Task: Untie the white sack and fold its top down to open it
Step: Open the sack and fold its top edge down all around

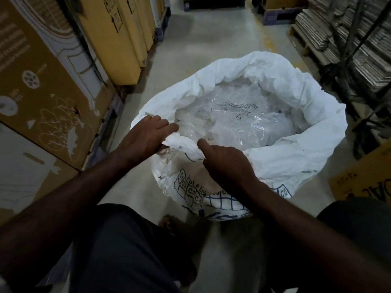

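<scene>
Dark trousers [118, 250] and both forearms fill the foreground, reaching down to the white sack [296, 157], which stands on the concrete floor [211, 49] directly beneath and beyond the hands. Its mouth is already open and most of the rim is rolled outward into a thick collar, so the untying looks done. The near edge is the last unfolded stretch: the left hand [146, 137] curls its fingers over a bunched piece of rim [182, 144], and the right hand [224, 163], just beside it, pinches the same fabric between thumb and fingers. Holding it at two close points likely lets the person turn that section down evenly. Past the hands, inside the sack, lie clear plastic bags [243, 121]. Left of the left hand stand printed cardboard cartons [53, 98]; beyond the right hand are stacked flattened cardboard sheets [338, 32].
</scene>
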A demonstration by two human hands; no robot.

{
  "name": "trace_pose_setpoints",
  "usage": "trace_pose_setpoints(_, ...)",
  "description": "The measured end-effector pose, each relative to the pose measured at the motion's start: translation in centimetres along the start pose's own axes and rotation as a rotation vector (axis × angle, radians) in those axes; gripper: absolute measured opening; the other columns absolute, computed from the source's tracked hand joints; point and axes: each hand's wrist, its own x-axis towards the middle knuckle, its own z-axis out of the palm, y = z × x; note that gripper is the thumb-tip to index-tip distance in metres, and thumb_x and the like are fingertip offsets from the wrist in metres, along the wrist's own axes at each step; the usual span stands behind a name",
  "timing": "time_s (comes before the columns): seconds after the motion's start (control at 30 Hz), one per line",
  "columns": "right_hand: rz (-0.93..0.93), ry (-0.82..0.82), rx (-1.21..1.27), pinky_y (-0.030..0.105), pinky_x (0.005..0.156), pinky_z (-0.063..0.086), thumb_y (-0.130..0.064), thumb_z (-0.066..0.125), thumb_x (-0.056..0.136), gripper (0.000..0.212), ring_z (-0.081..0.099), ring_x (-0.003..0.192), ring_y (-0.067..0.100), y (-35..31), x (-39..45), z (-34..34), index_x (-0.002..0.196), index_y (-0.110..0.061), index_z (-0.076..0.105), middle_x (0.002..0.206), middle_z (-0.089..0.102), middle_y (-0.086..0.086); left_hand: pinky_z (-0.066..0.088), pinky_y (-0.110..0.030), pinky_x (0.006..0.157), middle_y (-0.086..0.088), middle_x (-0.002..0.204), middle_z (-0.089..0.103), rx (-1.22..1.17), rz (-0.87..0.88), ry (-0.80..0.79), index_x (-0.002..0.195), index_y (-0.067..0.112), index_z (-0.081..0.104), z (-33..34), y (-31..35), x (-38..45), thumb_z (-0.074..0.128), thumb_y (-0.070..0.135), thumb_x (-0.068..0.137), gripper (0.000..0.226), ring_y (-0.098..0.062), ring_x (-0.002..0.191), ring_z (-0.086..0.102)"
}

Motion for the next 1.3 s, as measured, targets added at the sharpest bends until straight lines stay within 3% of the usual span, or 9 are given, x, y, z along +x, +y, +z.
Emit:
trace_pose_setpoints(0.27,-0.146,0.157,-0.044,0.027,0.046,0.022,-0.004,0.069,0.083,0.037,0.036,0.049,0.022,0.8,-1.8,1.2,0.111,-0.018,0.051,0.071,0.046,0.004,0.014,-0.057,0.132,0.01,0.168,0.039,-0.253,0.034,-0.435,0.158,0.047,0.037,-2.6,4.3,1.6,0.058,0.09,0.078,0.094,-0.014,0.16,0.027)
trace_pose_setpoints(0.37,-0.165,0.201,-0.03,0.028,0.046,0.026,-0.005,0.074,0.083,0.039,0.052,0.053,0.026,0.1,-1.7,1.4,0.116,-0.015,0.058,0.076,0.053,0.007,0.036,-0.047,0.122,0.014,0.137,0.066,0.003,0.097,-0.551,0.145,0.049,0.045,-2.8,5.6,3.4,0.077,0.055,0.083,0.07,-0.014,0.137,0.058)
trace_pose_setpoints(0.43,-0.116,0.125,-0.001,0.031,0.044,0.036,-0.011,0.078,0.082,0.049,0.055,0.066,0.025,0.2,-2.1,0.8,0.126,-0.017,0.055,0.089,0.056,0.007,0.057,-0.041,0.086,0.009,0.111,0.07,0.079,0.068,-0.455,0.129,0.041,0.059,-2.1,6.2,3.3,0.073,0.036,0.087,0.045,-0.021,0.109,0.068)
trace_pose_setpoints(0.57,0.046,-0.025,-0.04,0.04,0.063,0.053,-0.017,0.08,0.073,0.072,0.055,0.096,0.028,1.7,-3.2,-0.4,0.136,-0.02,0.046,0.123,0.055,0.009,0.047,-0.039,0.063,-0.003,0.107,0.061,0.055,-0.1,-0.081,0.119,0.023,0.059,-0.2,6.7,1.0,0.075,0.018,0.083,0.04,-0.029,0.089,0.059)
trace_pose_setpoints(0.73,-0.007,0.143,-0.056,0.034,0.053,0.032,0.0,0.071,0.075,0.034,0.054,0.07,0.03,3.1,-2.9,0.8,0.106,-0.012,0.064,0.093,0.059,0.009,0.048,-0.049,0.1,-0.004,0.126,0.057,-0.031,-0.152,-0.055,0.132,0.027,0.055,0.7,8.6,-1.0,0.076,0.038,0.079,0.059,-0.03,0.115,0.06)
trace_pose_setpoints(0.83,-0.171,0.249,-0.073,0.037,0.055,0.041,-0.005,0.069,0.081,0.016,0.054,0.076,0.029,2.7,-3.1,1.8,0.097,-0.011,0.067,0.104,0.066,0.014,0.003,-0.06,0.132,0.0,0.16,0.048,-0.195,0.019,-0.319,0.163,0.032,0.035,-0.8,9.9,-0.6,0.058,0.072,0.088,0.087,-0.021,0.158,0.035)
trace_pose_setpoints(0.97,-0.302,0.343,-0.094,0.04,0.059,0.041,-0.005,0.067,0.085,0.012,0.051,0.077,0.028,1.8,-3.5,2.6,0.096,-0.01,0.069,0.099,0.065,0.014,0.024,-0.044,0.126,0.02,0.11,0.074,-0.501,-0.041,-0.69,0.131,0.041,0.056,-3.2,10.4,2.3,0.072,0.056,0.094,0.043,0.004,0.107,0.066)
trace_pose_setpoints(1.1,-0.293,0.171,-0.035,0.043,0.071,0.046,-0.011,0.068,0.084,0.033,0.057,0.082,0.029,2.5,-3.8,1.3,0.116,-0.018,0.065,0.109,0.06,0.011,0.039,-0.03,0.081,0.021,0.08,0.061,-0.339,-0.071,-0.53,0.11,0.034,0.067,-2.5,10.5,2.6,0.074,0.056,0.092,0.029,-0.003,0.08,0.065)
trace_pose_setpoints(1.3,0.036,-0.298,0.37,0.04,0.1,0.054,-0.039,0.085,0.082,0.093,0.051,0.133,0.015,5.1,-4.6,-2.4,0.158,-0.038,0.031,0.152,0.05,-0.008,0.043,-0.038,0.079,0.008,0.096,0.074,-0.093,-0.124,-0.07,0.117,0.034,0.066,1.0,11.3,-0.4,0.079,0.034,0.08,0.04,-0.022,0.09,0.071)
